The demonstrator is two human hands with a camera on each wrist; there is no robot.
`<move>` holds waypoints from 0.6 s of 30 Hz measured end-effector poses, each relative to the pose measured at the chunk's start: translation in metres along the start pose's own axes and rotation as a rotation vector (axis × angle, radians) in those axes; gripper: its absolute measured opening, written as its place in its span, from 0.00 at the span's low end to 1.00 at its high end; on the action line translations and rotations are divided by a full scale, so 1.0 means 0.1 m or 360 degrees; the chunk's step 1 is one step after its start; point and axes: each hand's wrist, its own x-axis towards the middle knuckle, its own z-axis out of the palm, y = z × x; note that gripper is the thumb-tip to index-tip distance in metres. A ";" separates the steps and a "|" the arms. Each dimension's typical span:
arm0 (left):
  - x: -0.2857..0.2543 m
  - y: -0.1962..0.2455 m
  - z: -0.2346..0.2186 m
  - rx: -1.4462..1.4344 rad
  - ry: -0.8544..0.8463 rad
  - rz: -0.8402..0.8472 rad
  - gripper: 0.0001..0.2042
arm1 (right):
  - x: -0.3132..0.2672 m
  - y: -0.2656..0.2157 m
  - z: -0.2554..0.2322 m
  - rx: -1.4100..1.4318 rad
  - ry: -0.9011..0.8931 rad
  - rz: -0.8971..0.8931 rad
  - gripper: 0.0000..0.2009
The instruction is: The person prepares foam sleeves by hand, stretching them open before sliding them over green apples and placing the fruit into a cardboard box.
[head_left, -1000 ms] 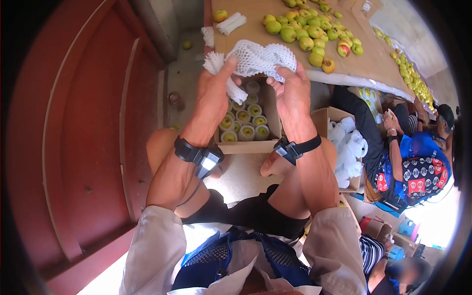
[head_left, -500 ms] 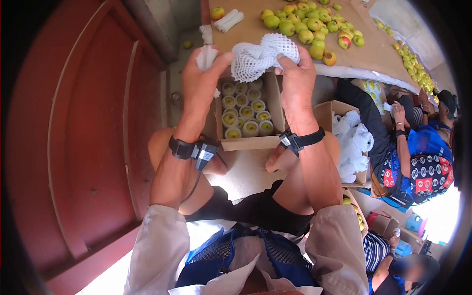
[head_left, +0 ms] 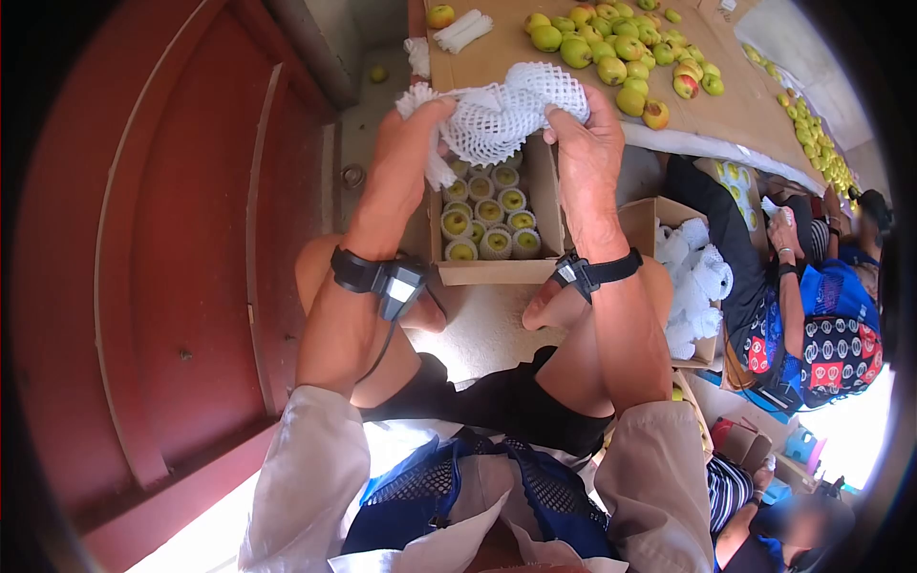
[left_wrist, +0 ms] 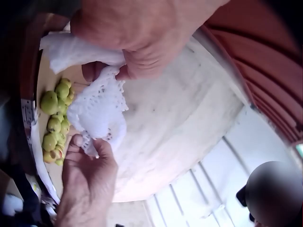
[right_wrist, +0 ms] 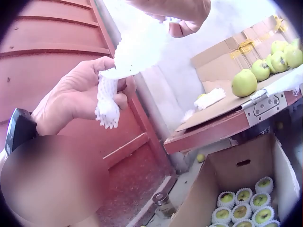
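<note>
A white foam fruit net (head_left: 492, 124) stretches between both hands above the apple box, puffed into a rounded, open-meshed shape. The left hand (head_left: 406, 148) pinches one end between thumb and fingers. That same hand also grips a narrow, folded bundle of foam nets (right_wrist: 108, 101), which sticks out on both sides of it. At the other end, the right hand (head_left: 592, 143) pinches the net's edge, thumb on top. In the left wrist view the net (left_wrist: 97, 111) hangs between the left hand above and the right hand below. I cannot tell whether anything is inside it.
Below the hands stands a cardboard box (head_left: 501, 272) holding rows of netted apples (head_left: 488, 211). Loose apples (head_left: 626, 48) and folded foam nets (head_left: 463, 31) lie on the cardboard-covered table (head_left: 707, 119). To the right, another box (head_left: 702, 358) holds white nets; people sit beyond. A red door (head_left: 181, 239) is left.
The hands have drawn slightly apart and the net between them has spread from a loose drape into a fuller, rounder shape. The folded bundle has shifted in the left hand.
</note>
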 end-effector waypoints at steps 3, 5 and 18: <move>0.01 0.01 0.01 -0.0661 -0.0214 -0.0120 0.18 | 0.00 0.03 0.02 0.0026 0.0012 0.0038 0.16; 0.03 0.02 0.01 -0.0930 -0.0342 -0.0194 0.18 | -0.03 0.04 0.04 0.0022 0.0009 0.0074 0.14; -0.02 0.11 -0.09 -0.0693 -0.0065 0.0096 0.17 | 0.16 -0.10 -0.13 0.0001 0.0185 -0.0009 0.13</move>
